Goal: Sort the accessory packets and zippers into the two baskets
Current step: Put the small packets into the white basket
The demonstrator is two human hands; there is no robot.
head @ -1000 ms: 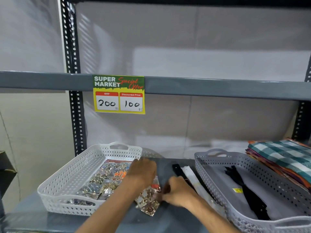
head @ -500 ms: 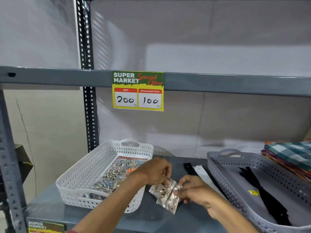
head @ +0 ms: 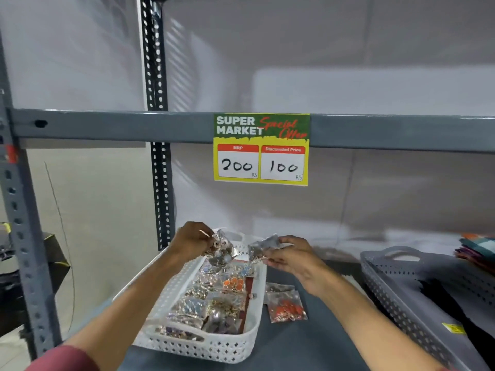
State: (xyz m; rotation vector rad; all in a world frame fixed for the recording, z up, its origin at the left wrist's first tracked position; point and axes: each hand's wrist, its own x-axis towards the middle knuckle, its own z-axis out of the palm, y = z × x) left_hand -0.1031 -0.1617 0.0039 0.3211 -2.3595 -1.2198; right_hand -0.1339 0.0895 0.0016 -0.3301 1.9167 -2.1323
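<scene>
Accessory packets: one clear packet pinched in left hand, raised over far end of white basket. Second packet pinched in right hand, just right of the first, above the basket's far right corner; the two packets are apart. White basket on left of grey shelf, full of small shiny packets. Two more packets on the shelf just right of the basket, near one with orange pieces, other partly under it. Grey basket at right, black zipper inside with a yellow tag. Folded checked cloth far right. Price sign on upper shelf edge reads 200 and 100.
</scene>
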